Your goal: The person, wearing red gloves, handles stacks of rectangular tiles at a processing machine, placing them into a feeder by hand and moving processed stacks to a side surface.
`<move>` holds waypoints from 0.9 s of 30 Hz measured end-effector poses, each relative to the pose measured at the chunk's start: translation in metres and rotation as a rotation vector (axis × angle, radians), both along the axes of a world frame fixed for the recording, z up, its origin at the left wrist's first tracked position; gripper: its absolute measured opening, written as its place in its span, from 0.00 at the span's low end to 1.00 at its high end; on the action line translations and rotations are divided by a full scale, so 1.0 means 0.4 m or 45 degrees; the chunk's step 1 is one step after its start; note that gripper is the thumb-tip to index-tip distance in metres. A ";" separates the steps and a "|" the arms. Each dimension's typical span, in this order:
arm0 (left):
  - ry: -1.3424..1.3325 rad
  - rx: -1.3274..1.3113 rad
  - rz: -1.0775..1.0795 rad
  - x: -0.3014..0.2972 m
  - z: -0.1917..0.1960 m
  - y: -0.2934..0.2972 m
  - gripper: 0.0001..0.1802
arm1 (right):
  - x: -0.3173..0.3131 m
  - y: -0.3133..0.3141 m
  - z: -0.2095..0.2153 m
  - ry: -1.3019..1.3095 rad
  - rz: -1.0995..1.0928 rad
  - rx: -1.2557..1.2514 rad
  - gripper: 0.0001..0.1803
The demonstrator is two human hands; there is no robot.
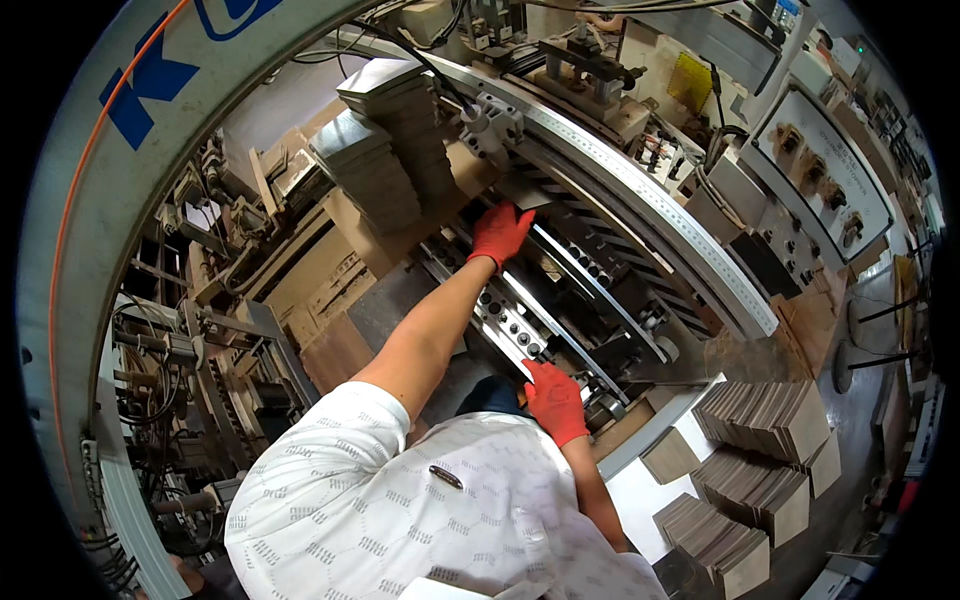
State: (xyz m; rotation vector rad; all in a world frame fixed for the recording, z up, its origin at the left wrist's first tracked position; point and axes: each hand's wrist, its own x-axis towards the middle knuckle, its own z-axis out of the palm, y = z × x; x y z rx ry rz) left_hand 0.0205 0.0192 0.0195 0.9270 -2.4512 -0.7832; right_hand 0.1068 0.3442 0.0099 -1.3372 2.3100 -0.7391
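Note:
My left hand [500,236], in a red glove, reaches forward over the machine's rails. Its fingers are closed at the near edge of a small thin grey-brown board [524,192] and seem to grip it; their undersides are hidden. Nearer my body, my right hand [556,402], also red-gloved, rests at the near end of a bright metal rail [512,336] carrying a row of black round fittings. Its fingers lie loosely bent against the metal, with nothing visible in them.
Tall stacks of grey boards [370,175] stand beyond my left forearm. At the lower right, several rows of thin brown boards [755,420] sit beside a white surface [640,500]. A curved scale beam [640,165] crosses ahead, with a control panel [822,172] at right.

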 end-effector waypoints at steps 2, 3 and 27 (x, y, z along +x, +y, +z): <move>-0.054 0.013 -0.005 -0.001 0.013 -0.009 0.30 | 0.007 -0.005 -0.005 0.039 -0.020 -0.058 0.25; -0.103 0.023 -0.015 -0.003 0.019 -0.011 0.30 | 0.009 -0.005 -0.006 0.083 -0.046 -0.121 0.24; 0.155 0.056 0.081 0.036 -0.008 -0.021 0.32 | 0.022 -0.019 0.009 0.108 -0.034 -0.060 0.21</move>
